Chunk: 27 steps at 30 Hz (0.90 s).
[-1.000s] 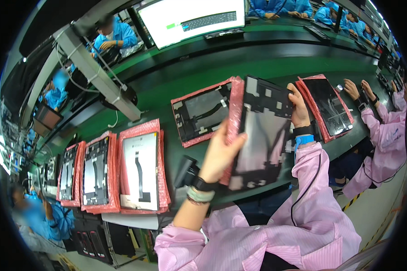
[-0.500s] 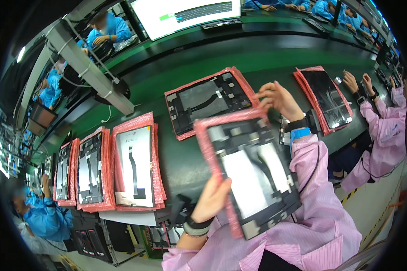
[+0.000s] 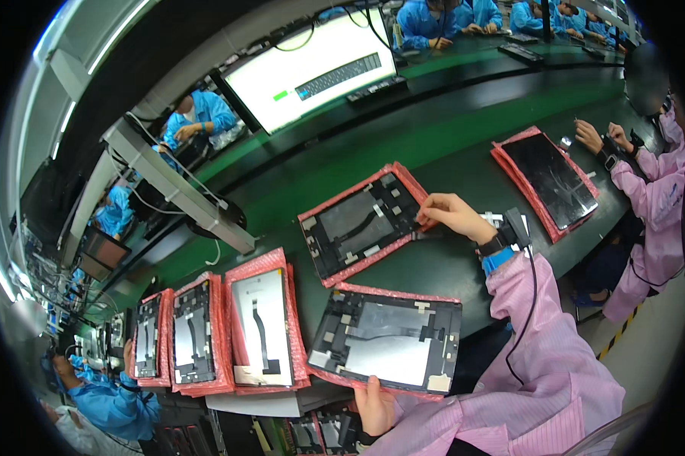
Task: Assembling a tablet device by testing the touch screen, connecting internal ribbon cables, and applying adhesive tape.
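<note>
In the head view, our left hand (image 3: 375,409) is gripping the near panel (image 3: 392,353) at its lower edge, thumb on top. That panel is sitting on pink wrap (image 3: 333,377), between us and the far panel (image 3: 355,220). Our right hand (image 3: 456,216) is keeping its fingers narrow at the far panel's right edge; we cannot tell whether they are pinching it. Three panels are lying leftward on the bench (image 3: 278,224).

Your place: electronics workshop | long green worktop (image 3: 452,156) before you | workers (image 3: 416,26) in blue coats (image 3: 218,111) beyond it | screen panels (image 3: 342,216) on pink bubble wrap (image 3: 257,262)
</note>
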Motion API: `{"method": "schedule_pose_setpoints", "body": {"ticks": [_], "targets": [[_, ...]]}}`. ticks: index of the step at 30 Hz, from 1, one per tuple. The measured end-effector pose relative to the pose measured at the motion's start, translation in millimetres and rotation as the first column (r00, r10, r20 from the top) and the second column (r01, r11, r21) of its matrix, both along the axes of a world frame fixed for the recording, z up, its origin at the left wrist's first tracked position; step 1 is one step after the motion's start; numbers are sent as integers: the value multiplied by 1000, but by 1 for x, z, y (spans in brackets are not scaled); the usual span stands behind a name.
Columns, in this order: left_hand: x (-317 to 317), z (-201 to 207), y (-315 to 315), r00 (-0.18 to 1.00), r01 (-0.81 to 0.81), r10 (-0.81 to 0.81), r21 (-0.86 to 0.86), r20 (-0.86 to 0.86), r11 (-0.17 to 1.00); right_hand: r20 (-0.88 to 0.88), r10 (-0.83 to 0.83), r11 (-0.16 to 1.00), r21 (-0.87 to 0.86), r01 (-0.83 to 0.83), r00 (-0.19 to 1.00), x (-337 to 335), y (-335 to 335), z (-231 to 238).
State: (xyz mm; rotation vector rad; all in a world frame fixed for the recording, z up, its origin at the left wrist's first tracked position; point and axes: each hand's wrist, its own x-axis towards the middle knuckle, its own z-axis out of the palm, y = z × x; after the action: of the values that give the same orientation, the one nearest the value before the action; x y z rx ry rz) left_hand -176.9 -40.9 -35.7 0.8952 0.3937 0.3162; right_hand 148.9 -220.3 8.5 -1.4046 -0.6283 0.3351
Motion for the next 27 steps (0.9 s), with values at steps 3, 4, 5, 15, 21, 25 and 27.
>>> {"method": "schedule_pose_setpoints", "body": {"ticks": [3,4,5,15,21,25,27], "targets": [[2,-6,-6,999,-26,28,-97,16,995,49,-44,999,-21,45,998,-11,-4,15],[3,-13,-5,1000,-16,19,-121,23,992,42,-28,999,-14,29,999,-14,-6,23],[5,-19,-3,1000,-5,9,-146,29,989,55,-29,1000,-9,29,998,-15,-8,31],[15,8,0,877,454,-450,-20,-168,891,204,-38,999,3,39,978,-33,-41,76],[15,17,30,526,848,-742,191,-415,494,373,299,870,-486,-90,878,-69,-79,97],[23,85,39,205,964,-913,234,-352,127,269,536,588,-799,-126,800,-90,-95,107],[24,105,46,246,940,-912,310,-327,142,336,521,599,-799,-56,785,-104,-101,121]]}}
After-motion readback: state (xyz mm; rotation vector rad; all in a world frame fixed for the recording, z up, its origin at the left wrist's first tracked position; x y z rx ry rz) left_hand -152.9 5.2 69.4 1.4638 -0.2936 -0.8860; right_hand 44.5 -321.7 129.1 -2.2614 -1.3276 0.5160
